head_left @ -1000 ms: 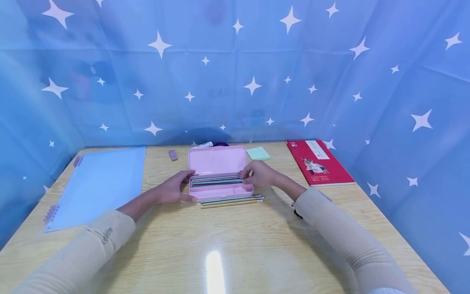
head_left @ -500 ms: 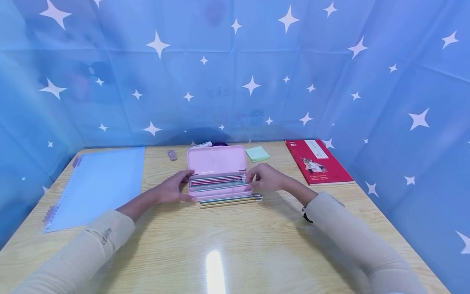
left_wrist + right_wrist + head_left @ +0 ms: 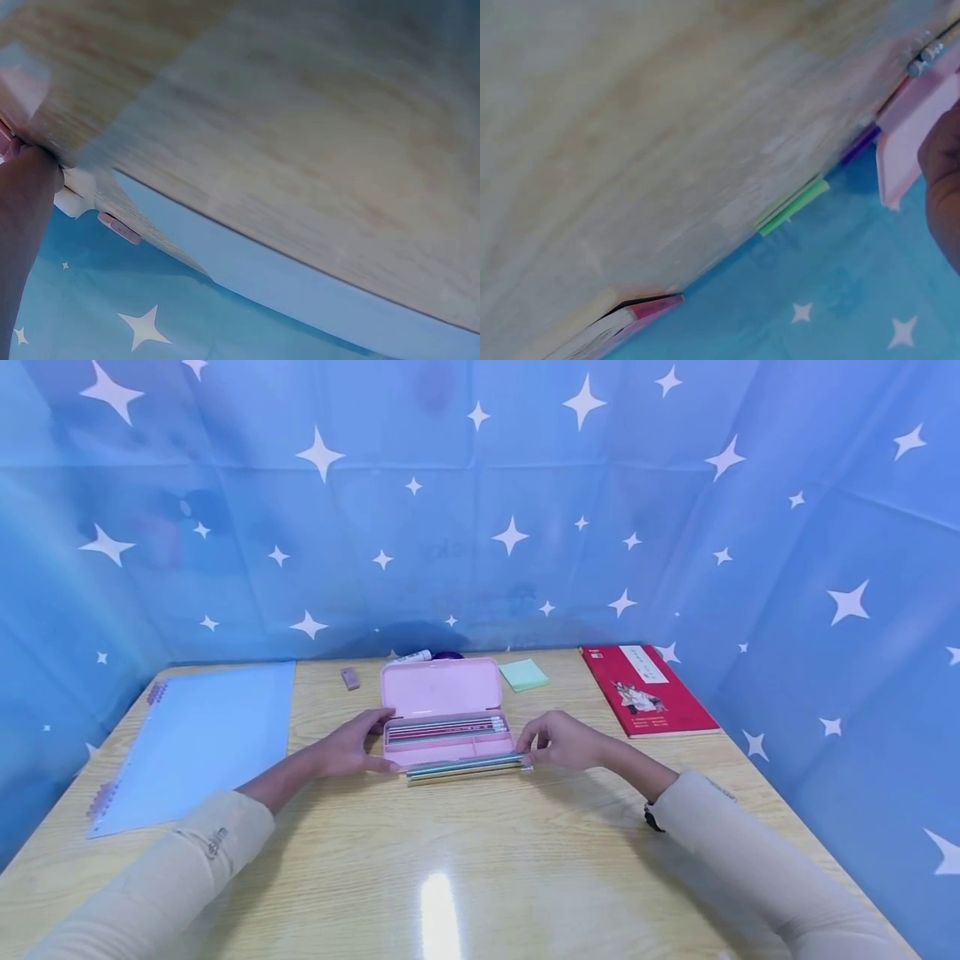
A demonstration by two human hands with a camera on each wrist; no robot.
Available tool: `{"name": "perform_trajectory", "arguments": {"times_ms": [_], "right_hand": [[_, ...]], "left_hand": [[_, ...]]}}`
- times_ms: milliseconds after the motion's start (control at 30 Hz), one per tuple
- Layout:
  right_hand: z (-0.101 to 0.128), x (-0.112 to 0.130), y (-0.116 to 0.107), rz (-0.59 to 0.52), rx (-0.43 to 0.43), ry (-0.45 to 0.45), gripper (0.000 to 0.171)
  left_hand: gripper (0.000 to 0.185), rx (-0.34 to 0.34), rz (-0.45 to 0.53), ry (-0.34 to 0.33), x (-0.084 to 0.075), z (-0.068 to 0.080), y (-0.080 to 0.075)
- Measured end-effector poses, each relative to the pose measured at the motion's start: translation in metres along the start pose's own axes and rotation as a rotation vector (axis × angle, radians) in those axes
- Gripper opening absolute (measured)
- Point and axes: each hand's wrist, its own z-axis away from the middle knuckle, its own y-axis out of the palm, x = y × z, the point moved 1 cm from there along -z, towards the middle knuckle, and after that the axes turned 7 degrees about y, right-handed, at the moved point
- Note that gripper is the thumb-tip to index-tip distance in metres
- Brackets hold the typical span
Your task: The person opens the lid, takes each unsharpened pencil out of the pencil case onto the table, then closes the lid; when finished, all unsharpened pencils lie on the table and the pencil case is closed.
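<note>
A pink pencil case (image 3: 441, 689) lies open in the middle of the wooden table (image 3: 480, 852), its tray holding several pencils (image 3: 445, 728). My left hand (image 3: 351, 748) holds the case's left end between thumb and fingers. More loose pencils (image 3: 463, 767) lie on the table against the case's front edge. At their right end my right hand (image 3: 561, 743) pinches the tips with curled fingers. The right wrist view shows the pencil ends (image 3: 928, 52), the case's pink wall (image 3: 919, 124) and a fingertip (image 3: 941, 161); the left wrist view shows one finger (image 3: 28, 202).
A light blue spiral notebook (image 3: 198, 735) lies at the left and a red book (image 3: 645, 689) at the right. Behind the case are a small eraser (image 3: 350, 677), a glue stick (image 3: 416, 656) and green sticky notes (image 3: 525, 674). Starry blue cloth walls the table on three sides.
My right hand left the right end of the case's tray and came toward me to the loose pencils in front. The left hand stayed where it was.
</note>
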Motion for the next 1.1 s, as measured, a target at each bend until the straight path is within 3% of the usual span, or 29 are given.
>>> {"name": "perform_trajectory", "arguments": {"times_ms": [467, 733, 1100], "right_hand": [[0.020, -0.003, 0.008, -0.026, 0.039, 0.010, 0.009], [0.022, -0.004, 0.012, -0.041, 0.021, -0.018, 0.006], [0.020, -0.005, 0.014, -0.018, -0.023, 0.046, 0.005]], "left_hand": [[0.105, 0.001, 0.001, -0.007, -0.001, 0.000, 0.001], [0.107, 0.003, -0.002, -0.010, -0.001, -0.002, 0.002], [0.103, -0.002, 0.016, 0.024, 0.000, -0.001, 0.002]]}}
